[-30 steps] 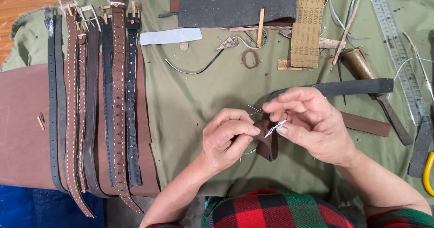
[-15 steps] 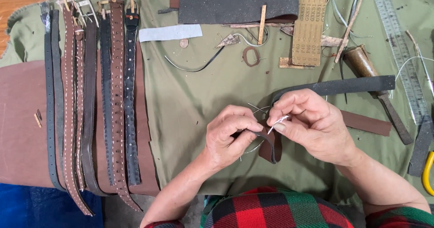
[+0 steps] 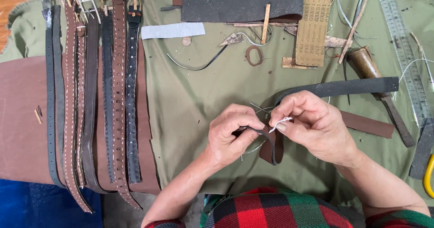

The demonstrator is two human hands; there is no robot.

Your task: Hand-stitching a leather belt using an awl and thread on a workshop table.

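Finished belts (image 3: 90,106) lie at the frame's left. At centre, the left hand (image 3: 230,135) pinches a dark leather strap (image 3: 273,149), a limp, light loop best gripped near its edge. The right hand (image 3: 316,126) pinches a thin white thread (image 3: 280,123) against it.

Open green cloth (image 3: 194,101) btwn belt row (image 3: 95,106) and hands: free path. Right side blocked: dark foam strip (image 3: 343,88), brown leather strip (image 3: 366,124), tool (image 3: 379,92), ruler (image 3: 404,56). Top cluttered: sandpaper (image 3: 314,24), scraps.
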